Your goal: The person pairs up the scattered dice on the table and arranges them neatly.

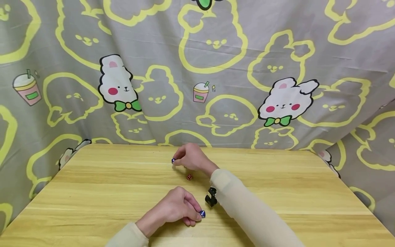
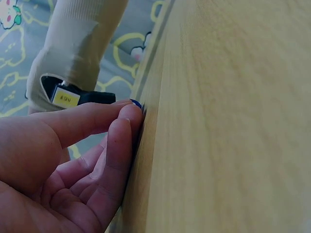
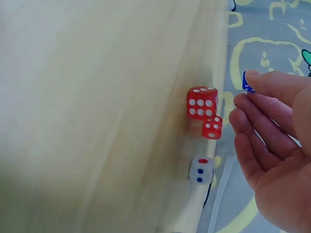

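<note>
Near the front of the table, my left hand pinches a blue die between thumb and fingertips, low over the wood. In the left wrist view only a sliver of that blue die shows past the fingers. Farther back, my right hand holds another blue die between thumb and forefinger, its other fingers loosely bent. The right wrist view shows a larger red die, a smaller red die and a white die on the table beside this hand.
The wooden table reaches back to a grey patterned cloth hanging behind it. A black wrist camera sits at the right cuff. The right forearm stretches across the table, to the right of the left hand.
</note>
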{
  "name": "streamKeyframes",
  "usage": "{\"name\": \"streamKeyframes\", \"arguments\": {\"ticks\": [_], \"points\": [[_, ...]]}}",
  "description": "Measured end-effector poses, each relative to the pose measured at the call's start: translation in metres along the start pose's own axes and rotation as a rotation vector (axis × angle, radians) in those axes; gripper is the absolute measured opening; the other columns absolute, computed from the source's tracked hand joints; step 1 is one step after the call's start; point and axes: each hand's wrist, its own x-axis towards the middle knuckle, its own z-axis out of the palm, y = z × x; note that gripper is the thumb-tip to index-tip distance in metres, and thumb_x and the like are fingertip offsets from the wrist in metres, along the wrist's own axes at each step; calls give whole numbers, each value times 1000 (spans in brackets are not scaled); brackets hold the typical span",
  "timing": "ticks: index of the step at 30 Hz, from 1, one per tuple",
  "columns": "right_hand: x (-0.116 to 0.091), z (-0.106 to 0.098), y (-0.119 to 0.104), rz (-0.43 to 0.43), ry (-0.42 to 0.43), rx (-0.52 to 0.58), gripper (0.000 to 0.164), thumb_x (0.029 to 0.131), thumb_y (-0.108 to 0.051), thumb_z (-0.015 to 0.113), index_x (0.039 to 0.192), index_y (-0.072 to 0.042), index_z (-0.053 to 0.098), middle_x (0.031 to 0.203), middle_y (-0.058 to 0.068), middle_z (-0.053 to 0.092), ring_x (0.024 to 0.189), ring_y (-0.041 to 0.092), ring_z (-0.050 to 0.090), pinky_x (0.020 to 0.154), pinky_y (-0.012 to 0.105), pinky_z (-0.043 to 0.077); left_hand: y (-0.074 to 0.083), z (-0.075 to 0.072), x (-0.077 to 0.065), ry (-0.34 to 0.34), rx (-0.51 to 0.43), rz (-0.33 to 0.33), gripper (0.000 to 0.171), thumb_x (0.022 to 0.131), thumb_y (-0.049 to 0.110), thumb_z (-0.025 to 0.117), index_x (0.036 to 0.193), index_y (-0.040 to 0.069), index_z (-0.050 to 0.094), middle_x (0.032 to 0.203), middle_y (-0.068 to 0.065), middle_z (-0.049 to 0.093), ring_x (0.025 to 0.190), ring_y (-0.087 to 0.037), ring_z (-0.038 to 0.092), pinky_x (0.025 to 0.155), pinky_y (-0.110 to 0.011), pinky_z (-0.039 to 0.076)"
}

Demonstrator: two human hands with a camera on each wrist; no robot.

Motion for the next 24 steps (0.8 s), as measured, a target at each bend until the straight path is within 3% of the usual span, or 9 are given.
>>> {"name": "streamKeyframes", "arguments": {"ticks": [9, 24], "points": [[-14, -14, 5, -11, 6, 13, 7, 92, -21, 85, 97, -17, 83, 91, -6, 80, 78, 8, 71, 75, 26, 58, 1, 1, 1, 6, 8, 0, 10, 81, -3, 85, 86, 0, 77, 75, -13, 79, 57, -11, 70, 55, -24, 61], [-44, -29, 10, -54, 78, -4, 8, 89, -21, 87, 96, -17, 83, 90, -7, 81, 81, 3, 70, 77, 25, 59, -2, 3, 1, 11, 15, -9, 11, 81, -2, 86, 86, 0, 77, 75, -13, 79, 57, -11, 71, 55, -24, 61]]}}
